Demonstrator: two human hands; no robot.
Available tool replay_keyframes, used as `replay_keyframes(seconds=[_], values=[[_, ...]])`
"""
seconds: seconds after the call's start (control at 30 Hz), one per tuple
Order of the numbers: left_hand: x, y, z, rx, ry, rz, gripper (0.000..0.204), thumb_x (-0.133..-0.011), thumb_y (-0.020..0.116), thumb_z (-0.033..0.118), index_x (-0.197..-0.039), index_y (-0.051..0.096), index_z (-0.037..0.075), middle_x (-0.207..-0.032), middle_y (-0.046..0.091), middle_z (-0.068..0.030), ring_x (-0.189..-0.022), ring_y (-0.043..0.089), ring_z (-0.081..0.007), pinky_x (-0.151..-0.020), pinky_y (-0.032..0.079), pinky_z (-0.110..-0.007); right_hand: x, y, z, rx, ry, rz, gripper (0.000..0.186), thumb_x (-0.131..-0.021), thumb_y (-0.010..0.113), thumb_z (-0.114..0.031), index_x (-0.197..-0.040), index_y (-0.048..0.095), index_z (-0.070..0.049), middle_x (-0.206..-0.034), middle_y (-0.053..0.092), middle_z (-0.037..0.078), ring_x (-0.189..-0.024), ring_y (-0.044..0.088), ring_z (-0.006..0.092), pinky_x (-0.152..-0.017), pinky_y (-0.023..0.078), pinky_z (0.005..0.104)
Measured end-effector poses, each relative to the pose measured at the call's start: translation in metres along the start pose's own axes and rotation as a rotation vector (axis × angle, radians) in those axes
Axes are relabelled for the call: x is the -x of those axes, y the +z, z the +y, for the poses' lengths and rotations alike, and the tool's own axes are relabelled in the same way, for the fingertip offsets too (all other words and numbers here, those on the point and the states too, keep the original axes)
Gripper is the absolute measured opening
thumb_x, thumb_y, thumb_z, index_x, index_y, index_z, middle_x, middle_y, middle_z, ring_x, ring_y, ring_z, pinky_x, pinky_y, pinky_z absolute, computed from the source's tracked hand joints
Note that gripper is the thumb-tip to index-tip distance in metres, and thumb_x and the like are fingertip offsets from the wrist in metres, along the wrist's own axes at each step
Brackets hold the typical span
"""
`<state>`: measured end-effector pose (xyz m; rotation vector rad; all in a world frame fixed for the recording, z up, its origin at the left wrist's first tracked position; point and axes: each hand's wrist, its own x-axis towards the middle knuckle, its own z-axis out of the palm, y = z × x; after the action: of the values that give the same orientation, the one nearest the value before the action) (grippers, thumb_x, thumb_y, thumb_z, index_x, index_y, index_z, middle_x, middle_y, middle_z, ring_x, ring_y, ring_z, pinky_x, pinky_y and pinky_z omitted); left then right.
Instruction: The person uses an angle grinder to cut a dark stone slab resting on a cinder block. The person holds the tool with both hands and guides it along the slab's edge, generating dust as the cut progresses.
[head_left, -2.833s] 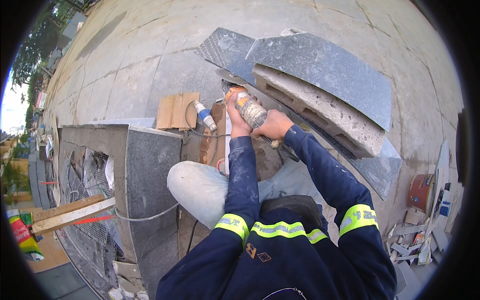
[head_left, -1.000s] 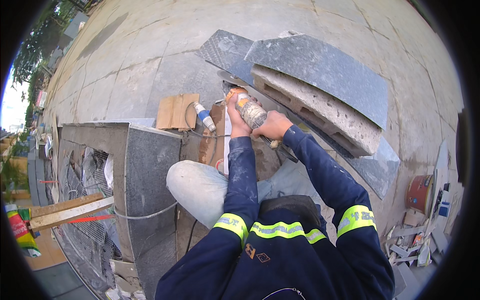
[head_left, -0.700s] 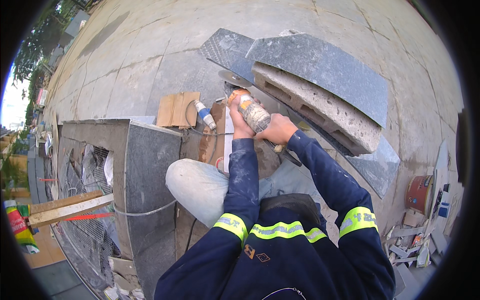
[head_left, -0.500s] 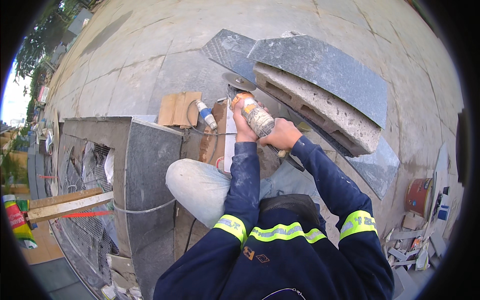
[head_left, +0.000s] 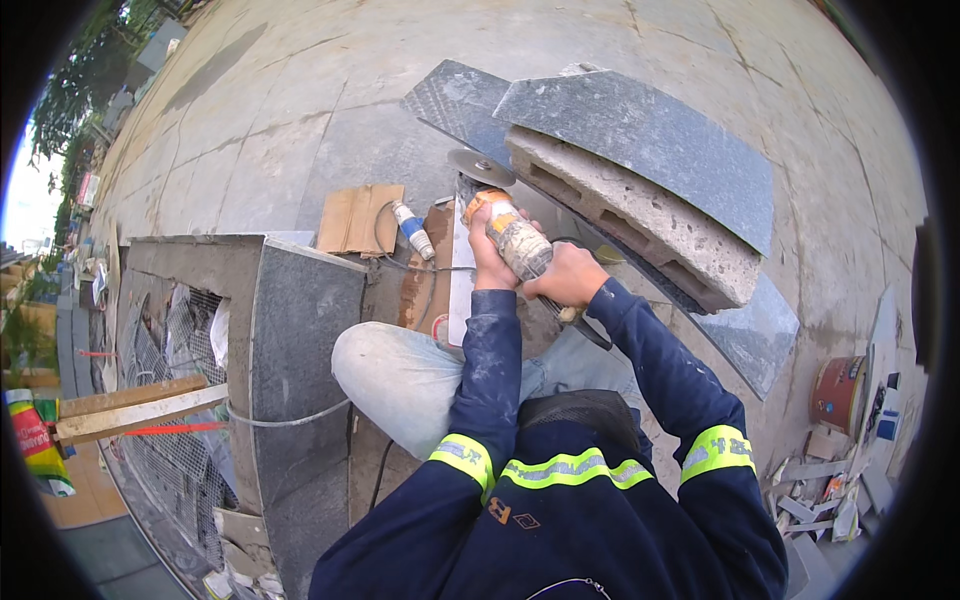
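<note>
Grey stone paving (head_left: 300, 130) fills the upper part of the head view, and on it rests a curved dark granite slab (head_left: 640, 140) laid over a rough concrete block (head_left: 630, 220), with a second dark slab (head_left: 750, 330) beneath. At centre, both hands are closed on an angle grinder (head_left: 510, 235) — a dusty tool whose body runs diagonally from the person's lap up toward the slabs. The left hand (head_left: 490, 255) is wrapped around the front of the body near the orange head; the right hand (head_left: 570, 280) is clenched on the rear handle, from which a black cable (head_left: 590, 330) trails down. The grinder's round disc (head_left: 480, 167) sits at the far end, just beside the edge of the concrete block; whether it touches the stone cannot be told. The person, in a dark blue jacket with reflective yellow bands, sits with a pale-trousered knee (head_left: 400, 375) bent to the left. Beside the knee stands a dark polished stone box (head_left: 300, 340) with wire mesh (head_left: 170, 340) inside and a timber batten (head_left: 140, 410) across it. Flattened cardboard (head_left: 355, 220) and a sealant tube (head_left: 412, 230) lie near the grinder — both apart from the hands. A rusty red bucket (head_left: 835, 392) stands at right.
</note>
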<state>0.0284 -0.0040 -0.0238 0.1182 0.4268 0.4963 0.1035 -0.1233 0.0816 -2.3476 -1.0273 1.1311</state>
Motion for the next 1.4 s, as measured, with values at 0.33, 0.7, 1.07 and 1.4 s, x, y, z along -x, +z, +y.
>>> replay_keyframes(seconds=[0.33, 0.7, 1.07, 1.4], values=[[-0.021, 0.001, 0.015, -0.022, 0.030, 0.051, 0.050, -0.079, 0.060, 0.045, -0.102, 0.046, 0.004, -0.082, 0.056, -0.0131, -0.070, 0.060, -0.0313, -0.061, 0.054, -0.043, -0.025, -0.006, -0.010, 0.004, 0.027, -0.044, 0.069, -0.053, 0.078, -0.042, -0.097, 0.064, 0.009, -0.100, 0.065, 0.025, -0.093, 0.066, 0.0324, -0.081, 0.052, 0.0334], [-0.044, -0.012, 0.027, -0.001, 0.016, -0.034, 0.050, -0.079, 0.060, 0.045, -0.102, 0.046, 0.004, -0.083, 0.056, -0.0142, -0.069, 0.060, -0.0319, -0.061, 0.054, -0.042, -0.043, -0.005, -0.015, 0.009, 0.050, -0.062, 0.070, -0.054, 0.078, -0.043, -0.099, 0.064, 0.008, -0.101, 0.065, 0.024, -0.095, 0.065, 0.0314, -0.083, 0.052, 0.0322], [-0.006, 0.004, 0.005, 0.009, 0.020, 0.012, 0.045, -0.080, 0.058, 0.046, -0.100, 0.047, 0.007, -0.082, 0.057, -0.0117, -0.071, 0.060, -0.0303, -0.061, 0.053, -0.045, -0.012, 0.003, -0.003, 0.028, -0.007, 0.026, 0.066, -0.055, 0.077, -0.041, -0.096, 0.064, 0.010, -0.097, 0.066, 0.025, -0.093, 0.065, 0.0330, -0.082, 0.052, 0.0340], [0.010, 0.007, -0.007, 0.015, -0.020, -0.025, 0.046, -0.081, 0.057, 0.047, -0.099, 0.047, 0.006, -0.081, 0.057, -0.0100, -0.072, 0.061, -0.0293, -0.063, 0.053, -0.045, 0.008, 0.003, 0.004, 0.025, 0.004, 0.037, 0.065, -0.056, 0.077, -0.039, -0.097, 0.062, 0.010, -0.097, 0.066, 0.024, -0.092, 0.066, 0.0329, -0.081, 0.052, 0.0341]])
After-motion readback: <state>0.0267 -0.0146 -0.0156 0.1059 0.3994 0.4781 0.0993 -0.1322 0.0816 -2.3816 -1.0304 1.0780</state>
